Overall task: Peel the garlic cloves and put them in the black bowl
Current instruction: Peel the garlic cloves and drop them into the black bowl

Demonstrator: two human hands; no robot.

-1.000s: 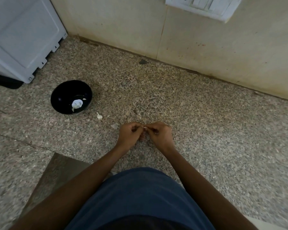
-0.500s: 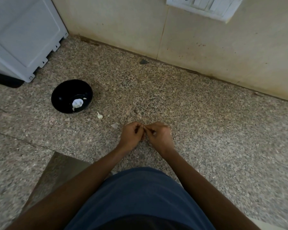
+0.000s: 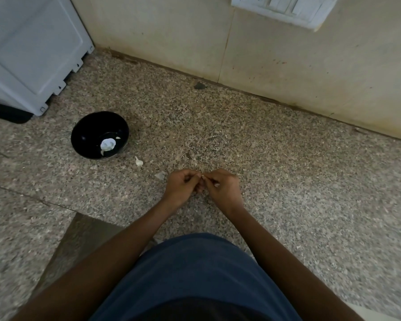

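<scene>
My left hand and my right hand meet over the speckled granite counter, fingers curled. Between their fingertips they pinch a small pale garlic clove, mostly hidden by the fingers. The black bowl sits to the left of my hands, holding white garlic pieces. A loose garlic clove lies on the counter just right of the bowl. A scrap of peel lies beside my left hand.
A white appliance stands at the back left, behind the bowl. A beige tiled wall runs along the back, with a white switch plate at the top. The counter's front edge drops off at lower left.
The hands stay together, still working the clove; the fingers have shifted only slightly. The bowl and the loose clove have not moved.
</scene>
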